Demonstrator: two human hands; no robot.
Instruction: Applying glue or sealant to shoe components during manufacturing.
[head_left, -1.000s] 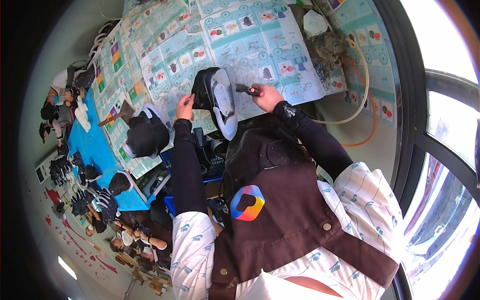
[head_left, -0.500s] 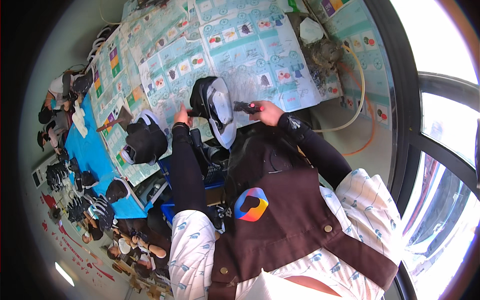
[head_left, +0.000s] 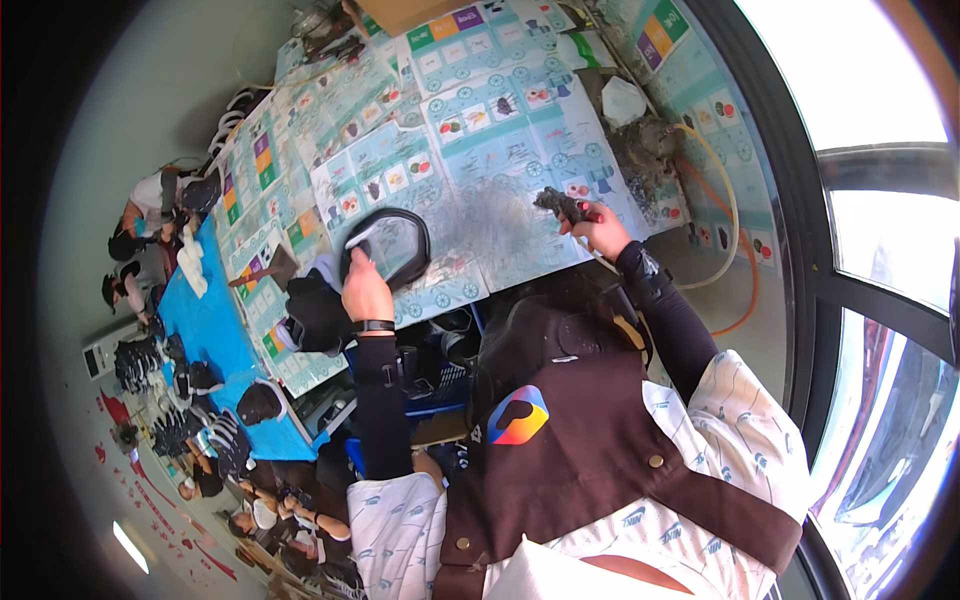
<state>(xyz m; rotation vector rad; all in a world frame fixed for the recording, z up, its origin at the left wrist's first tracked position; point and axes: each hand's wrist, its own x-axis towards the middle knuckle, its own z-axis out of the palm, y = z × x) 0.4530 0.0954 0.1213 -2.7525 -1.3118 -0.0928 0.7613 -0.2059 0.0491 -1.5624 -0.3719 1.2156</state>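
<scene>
Black dome-shaped shell pressed onto a paper-covered bench while a dark tool is held off to the right.

Left hand fingers clamp the black shell flat on the bench; right hand fingers are wrapped shut around a dark spray-like tool, well apart from the shell. Keeping the shell pinned and steady seems wise before bringing the tool near. Half a second earlier the shell was lifted upright, with the tool close against it.

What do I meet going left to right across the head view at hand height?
Blue mat → left hand on the black shoe upper → right hand holding a dark tool → orange hose.
</scene>
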